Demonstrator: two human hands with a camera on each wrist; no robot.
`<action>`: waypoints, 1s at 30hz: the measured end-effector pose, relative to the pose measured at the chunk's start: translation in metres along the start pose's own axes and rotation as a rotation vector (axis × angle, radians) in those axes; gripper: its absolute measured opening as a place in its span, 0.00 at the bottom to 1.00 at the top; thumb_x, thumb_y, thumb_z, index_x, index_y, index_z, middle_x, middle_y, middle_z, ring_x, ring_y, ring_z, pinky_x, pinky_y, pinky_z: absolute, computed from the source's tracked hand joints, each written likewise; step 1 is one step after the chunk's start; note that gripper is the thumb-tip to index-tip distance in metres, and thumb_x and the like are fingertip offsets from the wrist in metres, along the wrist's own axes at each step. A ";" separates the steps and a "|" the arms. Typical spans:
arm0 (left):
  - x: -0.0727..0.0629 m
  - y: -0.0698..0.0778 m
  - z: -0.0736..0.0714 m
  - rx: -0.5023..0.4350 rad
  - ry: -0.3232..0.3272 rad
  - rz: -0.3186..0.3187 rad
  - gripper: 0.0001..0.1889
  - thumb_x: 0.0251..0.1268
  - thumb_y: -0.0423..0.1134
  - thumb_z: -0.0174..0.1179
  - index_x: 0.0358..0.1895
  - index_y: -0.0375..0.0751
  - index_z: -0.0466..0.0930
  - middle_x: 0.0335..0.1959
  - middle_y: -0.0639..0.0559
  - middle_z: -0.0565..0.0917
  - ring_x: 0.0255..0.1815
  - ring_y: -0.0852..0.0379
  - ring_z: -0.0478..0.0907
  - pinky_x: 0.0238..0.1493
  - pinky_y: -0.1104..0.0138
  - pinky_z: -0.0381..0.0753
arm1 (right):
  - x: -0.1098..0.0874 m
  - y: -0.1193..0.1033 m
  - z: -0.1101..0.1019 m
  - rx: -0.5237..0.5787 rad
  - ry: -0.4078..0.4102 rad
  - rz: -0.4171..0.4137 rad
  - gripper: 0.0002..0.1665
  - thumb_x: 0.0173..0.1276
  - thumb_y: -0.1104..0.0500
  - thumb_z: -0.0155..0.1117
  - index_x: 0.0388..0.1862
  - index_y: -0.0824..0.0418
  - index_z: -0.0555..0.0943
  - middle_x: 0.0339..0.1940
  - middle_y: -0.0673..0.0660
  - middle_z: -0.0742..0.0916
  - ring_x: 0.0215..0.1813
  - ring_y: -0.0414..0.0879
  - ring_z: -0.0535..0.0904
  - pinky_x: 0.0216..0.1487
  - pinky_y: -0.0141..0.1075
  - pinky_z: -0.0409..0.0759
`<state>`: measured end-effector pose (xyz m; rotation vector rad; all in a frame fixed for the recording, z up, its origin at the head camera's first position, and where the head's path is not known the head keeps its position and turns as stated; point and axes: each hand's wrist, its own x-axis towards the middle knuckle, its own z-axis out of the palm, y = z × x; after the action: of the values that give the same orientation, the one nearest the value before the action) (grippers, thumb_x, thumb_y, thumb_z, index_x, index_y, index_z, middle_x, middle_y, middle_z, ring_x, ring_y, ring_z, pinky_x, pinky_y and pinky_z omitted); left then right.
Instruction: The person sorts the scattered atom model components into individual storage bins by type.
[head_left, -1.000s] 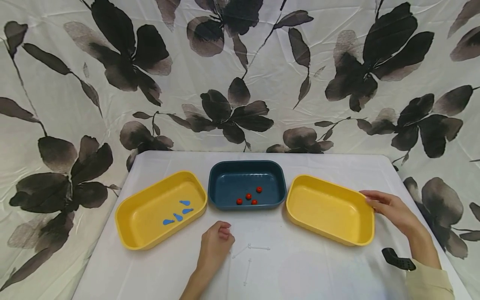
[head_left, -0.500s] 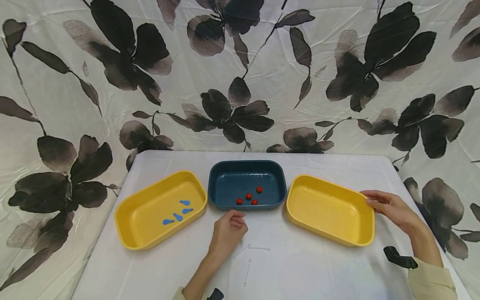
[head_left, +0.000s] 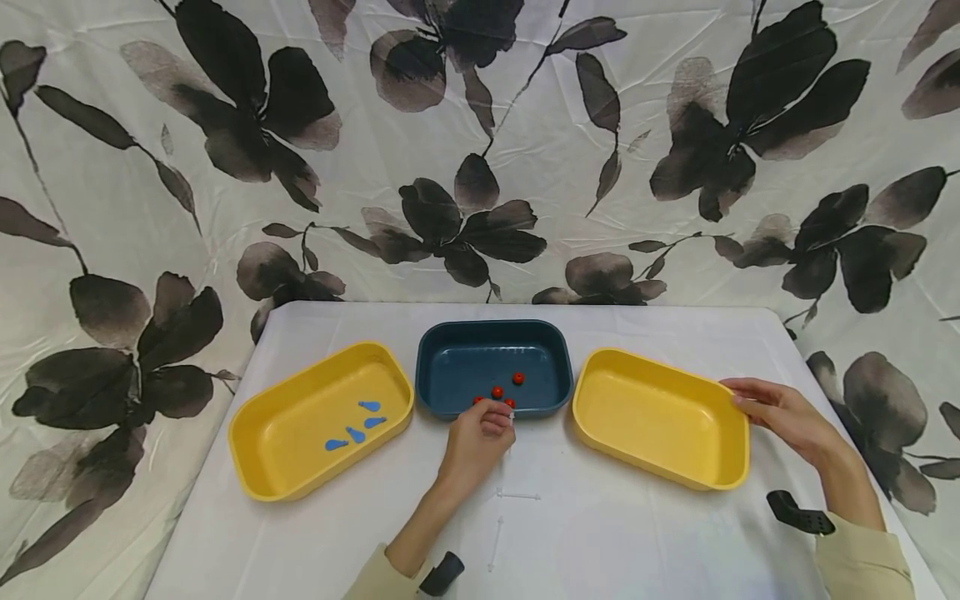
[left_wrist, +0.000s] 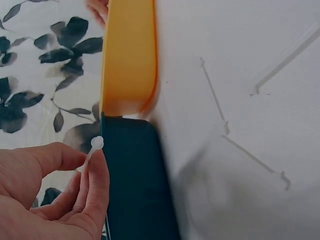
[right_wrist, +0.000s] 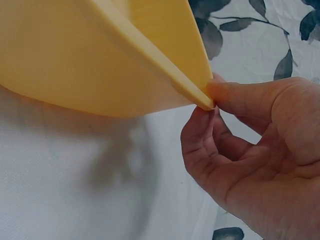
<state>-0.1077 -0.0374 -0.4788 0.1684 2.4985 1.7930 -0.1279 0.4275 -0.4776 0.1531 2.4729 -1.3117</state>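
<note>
My left hand [head_left: 476, 450] is at the front edge of the dark blue tray [head_left: 442, 358], partly covering its near rim. Between thumb and fingers it pinches a thin white plastic stick with a round flat end [left_wrist: 97, 143], clear in the left wrist view. My right hand [head_left: 787, 421] grips the right-hand rim of a yellow tray [head_left: 660, 354], thumb and fingers on either side, as the right wrist view shows. Small red beads [head_left: 518, 378] lie in the dark blue tray, some partly hidden by the left hand.
Another yellow tray [head_left: 258, 417] stands at left with several blue drop-shaped pieces [head_left: 369, 406] inside. More thin white sticks [head_left: 519, 497] lie on the white tabletop in front of the blue tray. A flowered cloth [head_left: 465, 125] hangs behind the table.
My left hand has moved up and to the right, from the tabletop to the dark blue tray's near edge. My right hand stays at the yellow tray's rim.
</note>
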 end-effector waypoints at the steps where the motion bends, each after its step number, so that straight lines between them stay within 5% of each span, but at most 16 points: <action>1: 0.001 0.001 0.001 0.006 -0.001 0.004 0.09 0.62 0.26 0.64 0.45 0.32 0.84 0.36 0.48 0.84 0.36 0.56 0.81 0.43 0.73 0.82 | 0.000 -0.001 0.000 0.004 0.000 0.001 0.36 0.82 0.48 0.56 0.75 0.71 0.66 0.69 0.66 0.78 0.51 0.31 0.80 0.53 0.26 0.80; 30: 0.044 0.025 0.045 -0.039 -0.115 0.100 0.09 0.67 0.26 0.66 0.48 0.34 0.83 0.37 0.46 0.85 0.30 0.58 0.83 0.35 0.73 0.82 | -0.002 -0.003 0.001 0.031 0.008 0.018 0.41 0.79 0.42 0.58 0.76 0.70 0.66 0.67 0.57 0.80 0.51 0.29 0.79 0.55 0.27 0.81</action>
<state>-0.1445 0.0180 -0.4688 0.3898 2.4143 1.8109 -0.1261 0.4248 -0.4751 0.1882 2.4533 -1.3446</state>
